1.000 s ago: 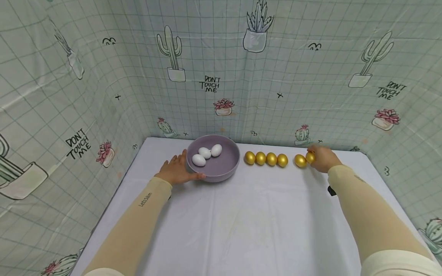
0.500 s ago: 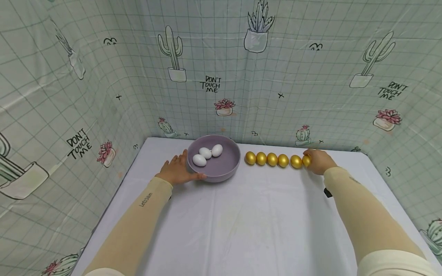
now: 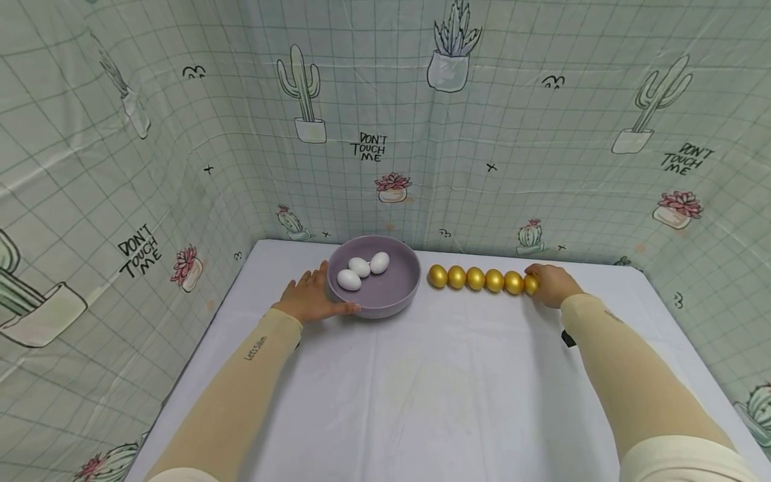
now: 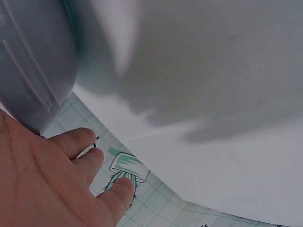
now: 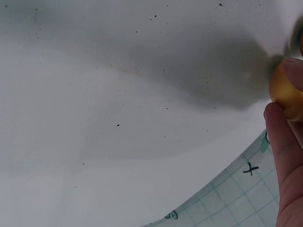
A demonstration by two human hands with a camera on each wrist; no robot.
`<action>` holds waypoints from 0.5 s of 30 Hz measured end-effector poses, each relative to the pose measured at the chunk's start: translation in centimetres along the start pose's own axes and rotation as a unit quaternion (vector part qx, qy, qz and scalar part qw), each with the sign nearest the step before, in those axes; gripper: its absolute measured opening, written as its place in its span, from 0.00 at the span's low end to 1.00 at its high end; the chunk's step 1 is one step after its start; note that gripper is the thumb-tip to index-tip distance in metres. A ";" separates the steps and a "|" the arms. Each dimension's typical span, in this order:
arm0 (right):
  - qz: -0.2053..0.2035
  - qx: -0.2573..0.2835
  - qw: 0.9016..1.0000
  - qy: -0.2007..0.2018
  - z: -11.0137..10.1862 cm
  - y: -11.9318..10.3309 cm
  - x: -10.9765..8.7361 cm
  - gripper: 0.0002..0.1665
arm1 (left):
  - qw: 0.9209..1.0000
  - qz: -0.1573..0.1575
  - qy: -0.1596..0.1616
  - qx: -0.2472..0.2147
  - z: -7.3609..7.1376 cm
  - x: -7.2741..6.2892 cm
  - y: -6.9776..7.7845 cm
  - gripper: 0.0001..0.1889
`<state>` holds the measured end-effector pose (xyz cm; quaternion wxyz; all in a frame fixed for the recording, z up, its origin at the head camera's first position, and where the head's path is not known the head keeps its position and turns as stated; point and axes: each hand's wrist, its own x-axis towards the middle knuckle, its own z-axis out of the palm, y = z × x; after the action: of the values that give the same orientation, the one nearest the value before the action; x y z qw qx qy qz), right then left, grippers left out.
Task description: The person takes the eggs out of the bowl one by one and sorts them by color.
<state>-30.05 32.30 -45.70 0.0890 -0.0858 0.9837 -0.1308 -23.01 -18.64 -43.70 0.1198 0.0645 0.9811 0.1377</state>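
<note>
A purple bowl (image 3: 391, 289) stands at the back of the table with three white eggs (image 3: 359, 268) inside. My left hand (image 3: 313, 296) rests against the bowl's left side, thumb along its near wall; in the left wrist view the fingers (image 4: 116, 198) extend loosely beside the bowl (image 4: 38, 56). To the right of the bowl runs a row of several golden eggs (image 3: 475, 278). At its right end, my right hand (image 3: 555, 286) pinches one golden egg (image 3: 531, 285), close against its neighbour. Thumb and fingers on this egg (image 5: 286, 97) show at the right wrist view's edge.
A white-covered table (image 3: 415, 388) spreads in front of both arms. Grid-patterned cloth (image 3: 452, 134) with printed cacti encloses the back and sides, close behind the bowl and the eggs.
My right hand has moved left with its golden egg, and the gap between the last two eggs and the rest of the row has closed. The left hand and bowl stay put.
</note>
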 end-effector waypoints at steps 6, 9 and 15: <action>0.001 -0.005 1.000 -0.004 0.1 0.0 -0.1 0.31 | 1.000 0.001 -0.001 0.000 0.1 0.1 0.0 0.73; 0.003 -0.003 1.000 -0.004 0.1 -0.1 -0.2 0.31 | 1.000 0.001 0.000 -0.001 0.1 0.1 0.0 0.73; 0.006 0.006 1.000 -0.012 -0.2 -0.2 -0.2 0.33 | 1.000 0.000 0.001 -0.003 0.1 0.1 -0.2 0.73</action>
<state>-29.89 32.19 -45.48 0.1016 -0.0808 0.9823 -0.1348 -23.13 -18.75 -43.90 0.1188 0.0639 0.9808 0.1411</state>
